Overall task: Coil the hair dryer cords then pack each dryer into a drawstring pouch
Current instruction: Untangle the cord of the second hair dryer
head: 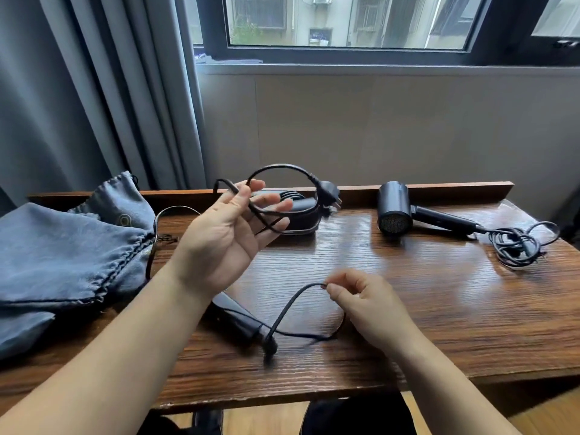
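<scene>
Dark wood-grain table [408,309] set against a pale wall below a window [345,20]; grey curtain [94,89] hung at left. Blue-grey drawstring pouches [62,255] are heaped at the table's left end. One black hair dryer [395,208] is laid at right rear, its cord [518,243] bunched beside it. A second dryer [233,318] is partly hidden under the left forearm. Its cord [282,312] is looped over the raised left hand [226,233], plug [329,191] dangling; a lower stretch is pinched by the right hand [361,299].
</scene>
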`<state>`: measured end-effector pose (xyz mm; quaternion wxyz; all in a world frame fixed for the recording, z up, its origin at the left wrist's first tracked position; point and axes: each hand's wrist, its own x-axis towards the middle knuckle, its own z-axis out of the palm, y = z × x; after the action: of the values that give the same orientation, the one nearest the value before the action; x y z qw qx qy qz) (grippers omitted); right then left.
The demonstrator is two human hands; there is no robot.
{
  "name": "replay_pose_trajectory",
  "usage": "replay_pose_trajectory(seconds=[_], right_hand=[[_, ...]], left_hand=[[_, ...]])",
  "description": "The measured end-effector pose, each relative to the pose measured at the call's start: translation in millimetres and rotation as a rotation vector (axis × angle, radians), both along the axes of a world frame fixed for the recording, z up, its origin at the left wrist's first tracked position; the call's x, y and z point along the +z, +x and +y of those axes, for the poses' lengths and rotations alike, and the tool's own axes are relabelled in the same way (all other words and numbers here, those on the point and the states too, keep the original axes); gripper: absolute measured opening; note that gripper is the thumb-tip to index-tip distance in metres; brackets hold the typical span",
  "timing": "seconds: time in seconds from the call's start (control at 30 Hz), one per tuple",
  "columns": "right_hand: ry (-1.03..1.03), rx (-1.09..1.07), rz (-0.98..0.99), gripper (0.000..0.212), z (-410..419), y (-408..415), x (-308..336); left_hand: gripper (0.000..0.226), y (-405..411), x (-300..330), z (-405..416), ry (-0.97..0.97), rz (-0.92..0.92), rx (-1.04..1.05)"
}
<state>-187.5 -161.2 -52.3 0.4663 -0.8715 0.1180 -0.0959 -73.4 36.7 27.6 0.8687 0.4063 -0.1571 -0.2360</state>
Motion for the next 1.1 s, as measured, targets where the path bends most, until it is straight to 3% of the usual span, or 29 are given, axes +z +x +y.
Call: replay_pose_trajectory(seconds=[0.13, 0.3, 0.37, 0.47, 0.5, 0.6, 0.67, 0.77, 0.87, 0.9, 1.0, 1.1], right_hand=[[-0.195, 0.001, -0.004, 0.005, 2, -1, 1], [-0.283, -0.066, -0.14, 0.02, 2, 0, -6], [-0.307, -0.057, -0.183, 0.02, 3, 0, -8], [-0.327, -0.074, -0.271, 0.018, 4, -1, -9], [-0.305, -0.096, -0.31, 0.017, 4, -1, -8], [-0.248, -0.16, -0.421, 0.015, 3, -2, 0], [-0.247, -0.145, -0.459, 0.013, 1, 1, 3], [-0.317, -0.051, -0.409, 0.021, 2, 11, 5], [-0.405, 0.128, -0.2, 0.044, 7, 27, 6], [-0.427, 0.18, -0.135, 0.042, 8, 33, 7], [-0.409, 0.181, -0.06, 0.004, 3, 46, 15], [-0.327, 0.066, -0.03, 0.02, -25, 55, 20]], left_hand=[[0.018, 9, -20, -35, 0.177, 0.028, -0.003], [0.015, 7, -53, -56, 0.452, -0.146, -0.125], [0.024, 8, -56, -54, 0.735, -0.362, -0.125], [0.07, 4, -43, -44, 1.217, -0.789, -0.086], [0.073, 1, -36, -36, 1.29, -0.903, -0.076], [0.042, -4, -15, -1, 1.194, -1.02, 0.019], [0.034, 1, -12, 31, 1.16, -1.052, 0.211], [0.03, 22, -20, 71, 1.269, -1.073, 0.454], [0.051, 39, -36, 94, 1.439, -1.089, 0.391], [0.054, 40, -39, 97, 1.458, -1.076, 0.361], [0.053, 40, -50, 101, 1.473, -1.011, 0.333], [0.066, 37, -53, 104, 1.484, -0.988, 0.313]])
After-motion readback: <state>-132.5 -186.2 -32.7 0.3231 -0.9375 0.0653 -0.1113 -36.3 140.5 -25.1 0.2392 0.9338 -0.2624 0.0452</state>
